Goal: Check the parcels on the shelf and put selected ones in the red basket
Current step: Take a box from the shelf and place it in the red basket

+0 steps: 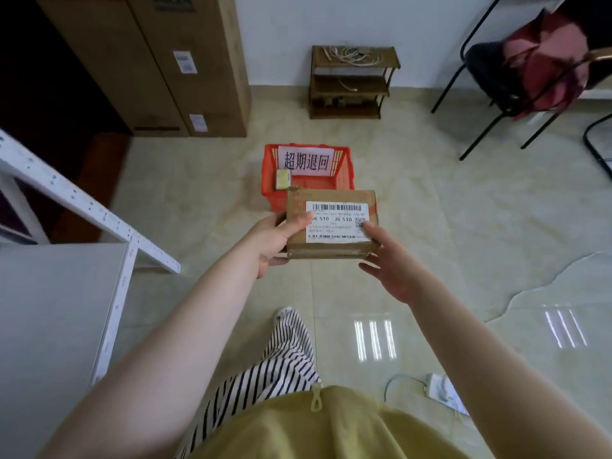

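- Nearest the camera, a yellow zipped top [331,422] and a striped trouser leg [281,352] fill the bottom edge, with both bare forearms reaching forward from them.
- Left hand [275,240] grips the left end of a flat brown cardboard parcel with a white barcode label [331,223], thumb curled over the top face and the other fingers out of sight beneath.
- Right hand [390,263] holds the right end, its thumb pressing the label's corner and its fingers curling under the near edge.
- That parcel is held level in the air, its long axis running left to right between the two hands.
- Just beyond the parcel's far edge, on the tiled floor [463,226], sits the red plastic slatted basket bearing a white paper sign [304,173]; it lies straight ahead and lower, slightly toward the left hand's side.
- Placing it would seem to call for a forward, downward carry by both hands together.
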The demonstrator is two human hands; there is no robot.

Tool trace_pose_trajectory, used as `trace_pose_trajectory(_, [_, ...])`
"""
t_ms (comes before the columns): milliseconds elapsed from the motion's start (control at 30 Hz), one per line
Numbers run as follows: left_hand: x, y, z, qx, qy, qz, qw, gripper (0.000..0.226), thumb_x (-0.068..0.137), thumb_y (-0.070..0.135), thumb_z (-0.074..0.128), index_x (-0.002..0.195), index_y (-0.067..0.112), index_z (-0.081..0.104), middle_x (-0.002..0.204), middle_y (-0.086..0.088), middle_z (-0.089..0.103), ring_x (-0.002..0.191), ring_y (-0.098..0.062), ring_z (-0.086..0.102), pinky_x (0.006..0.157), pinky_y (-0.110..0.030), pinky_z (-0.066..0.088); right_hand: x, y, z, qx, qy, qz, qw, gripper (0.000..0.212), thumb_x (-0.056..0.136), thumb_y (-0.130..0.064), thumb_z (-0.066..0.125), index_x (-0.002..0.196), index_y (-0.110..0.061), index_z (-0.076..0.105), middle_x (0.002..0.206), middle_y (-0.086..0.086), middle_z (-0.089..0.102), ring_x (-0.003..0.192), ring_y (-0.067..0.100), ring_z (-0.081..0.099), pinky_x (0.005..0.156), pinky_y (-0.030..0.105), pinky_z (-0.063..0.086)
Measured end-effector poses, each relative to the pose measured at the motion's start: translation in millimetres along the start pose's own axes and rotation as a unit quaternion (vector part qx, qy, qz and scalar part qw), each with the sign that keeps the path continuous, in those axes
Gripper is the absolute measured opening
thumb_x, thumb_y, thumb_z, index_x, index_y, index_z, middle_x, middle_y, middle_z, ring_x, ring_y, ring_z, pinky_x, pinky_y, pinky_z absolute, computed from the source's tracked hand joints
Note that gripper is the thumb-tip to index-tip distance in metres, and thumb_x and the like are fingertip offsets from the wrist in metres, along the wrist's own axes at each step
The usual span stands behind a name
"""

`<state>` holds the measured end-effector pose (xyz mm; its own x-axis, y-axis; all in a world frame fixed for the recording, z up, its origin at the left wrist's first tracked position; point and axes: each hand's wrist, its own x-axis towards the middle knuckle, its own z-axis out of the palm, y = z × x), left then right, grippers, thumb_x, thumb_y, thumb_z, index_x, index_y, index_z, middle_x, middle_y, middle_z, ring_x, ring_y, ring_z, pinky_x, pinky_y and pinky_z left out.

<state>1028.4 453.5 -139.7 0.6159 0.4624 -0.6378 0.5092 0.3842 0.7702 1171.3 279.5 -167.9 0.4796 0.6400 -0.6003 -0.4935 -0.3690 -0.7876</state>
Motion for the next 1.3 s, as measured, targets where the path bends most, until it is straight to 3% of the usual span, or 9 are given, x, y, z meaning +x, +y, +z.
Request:
trace_pose_trajectory(400, [183,134,-7,0.003,-0.029,-0.036,0.999,0.049,0.082,0.046,0.068,0.125,0.029,0.053,0.113,0.002,0.069,0.107,-0.019,0.062,0.094,-0.040,0.048,169,-120,-33,0.031,0.035,0.022,0.999,0.063,0.072,-0.053,0.068,0.127,-0.022,0.061,0.109,-0.003,0.071,0.102,0.017,0.065,0.089,0.034,0.048])
trace_pose_trajectory(567, [271,171,4,-0.031,-0.011,-0.056,0.998,0.048,0.083,0.044,0.067,0.125,0.026,0.054,0.110,0.003,0.069,0.108,-0.019,0.063,0.098,-0.042,0.048,259,-167,-63,0.013,0.024,0.039,0.999,0.045,0.087,-0.044,0.064,0.125,-0.020,0.062,0.106,-0.002,0.072,0.099,0.017,0.065,0.093,0.034,0.047])
trace_pose_trajectory(700, [337,200,10,-0.070,-0.018,-0.062,0.995,0.070,0.069,0.048,0.078,0.131,0.028,0.052,0.117,0.003,0.069,0.115,-0.023,0.062,0.101,-0.053,0.045,333,-214,-90,-0.018,0.019,0.047,0.999,0.030,0.090,-0.035,0.063,0.117,-0.024,0.064,0.099,-0.003,0.072,0.095,0.016,0.064,0.086,0.030,0.047])
trace_pose_trajectory(800, [382,212,-2,-0.183,-0.032,-0.080,0.979,0.093,0.051,0.047,0.089,0.134,0.033,0.049,0.125,-0.006,0.066,0.114,-0.032,0.063,0.087,-0.058,0.052,379,-248,-100,-0.058,-0.012,0.047,0.997,0.031,0.083,-0.034,0.067,0.113,-0.024,0.067,0.096,-0.002,0.072,0.089,0.015,0.065,0.080,0.029,0.048])
trace_pose_trajectory(900, [415,216,-12,-0.191,-0.044,-0.086,0.977,0.067,0.070,0.029,0.080,0.132,0.023,0.054,0.117,-0.007,0.070,0.104,-0.030,0.068,0.077,-0.047,0.058,424,-268,-102,-0.086,-0.046,0.068,0.993,0.052,0.070,-0.035,0.069,0.120,-0.020,0.066,0.098,0.000,0.072,0.093,0.018,0.064,0.083,0.031,0.050])
trace_pose_trajectory(1000, [447,214,-14,-0.166,-0.018,-0.106,0.980,0.039,0.085,0.014,0.068,0.123,0.012,0.057,0.106,-0.006,0.073,0.096,-0.023,0.069,0.079,-0.038,0.059,476,-274,-96,-0.073,-0.043,0.085,0.993,0.066,0.072,-0.029,0.073,0.134,-0.015,0.057,0.110,0.008,0.070,0.098,0.021,0.066,0.082,0.032,0.054])
trace_pose_trajectory(1133, [512,193,-8,-0.234,0.036,-0.114,0.965,0.019,0.088,0.014,0.064,0.106,0.018,0.060,0.115,-0.011,0.069,0.101,-0.025,0.068,0.074,-0.029,0.059,549,-252,-67,0.020,0.034,0.089,0.995,0.051,0.087,-0.014,0.070,0.130,-0.023,0.044,0.108,0.009,0.066,0.085,0.021,0.070,0.061,0.030,0.060])
trace_pose_trajectory(1233, [574,159,4,-0.288,0.107,-0.130,0.943,0.022,0.088,0.016,0.065,0.110,0.015,0.061,0.121,-0.010,0.066,0.106,-0.026,0.066,0.076,-0.028,0.059,609,-196,-50,0.040,0.059,0.115,0.991,0.064,0.071,-0.028,0.084,0.127,-0.025,0.051,0.111,0.009,0.072,0.099,0.031,0.071,0.085,0.050,0.059])
trace_pose_trajectory(1300, [623,128,6,-0.299,0.157,-0.139,0.931,0.026,0.087,0.017,0.068,0.113,0.014,0.063,0.118,-0.007,0.067,0.104,-0.024,0.066,0.078,-0.030,0.058,651,-155,-44,0.027,0.061,0.133,0.989,0.075,0.063,-0.034,0.087,0.129,-0.027,0.053,0.116,0.007,0.073,0.102,0.030,0.071,0.090,0.051,0.057])
